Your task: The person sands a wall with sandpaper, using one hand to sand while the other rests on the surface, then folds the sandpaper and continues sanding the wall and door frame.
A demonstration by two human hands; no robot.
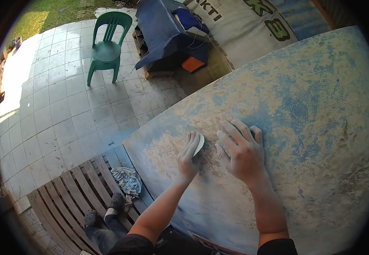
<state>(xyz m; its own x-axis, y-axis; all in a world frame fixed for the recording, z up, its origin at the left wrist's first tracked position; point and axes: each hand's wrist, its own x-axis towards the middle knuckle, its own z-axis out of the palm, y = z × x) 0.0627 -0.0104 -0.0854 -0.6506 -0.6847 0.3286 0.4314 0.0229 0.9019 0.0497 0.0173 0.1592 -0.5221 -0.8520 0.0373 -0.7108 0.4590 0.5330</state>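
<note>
A large curved panel (pixel 312 170), patchy in tan and blue with a dusty, worn surface, fills the right side of the view. My left hand (pixel 188 154) presses a pale round disc (pixel 199 144) against it, fingers together over the disc's left part. To the right, my right hand (pixel 241 148) rests on the same surface with its fingers apart and bent, holding nothing. A short gap separates the two hands. Pale dust coats the fingers of both.
A slatted wooden platform (pixel 72 199) lies under my feet, with a crumpled cloth (pixel 127 182) on it. Beyond are a green plastic chair (pixel 106 51) on the tiled floor (pixel 61 114), a blue-covered stack (pixel 163 29) and a printed banner (pixel 239 34).
</note>
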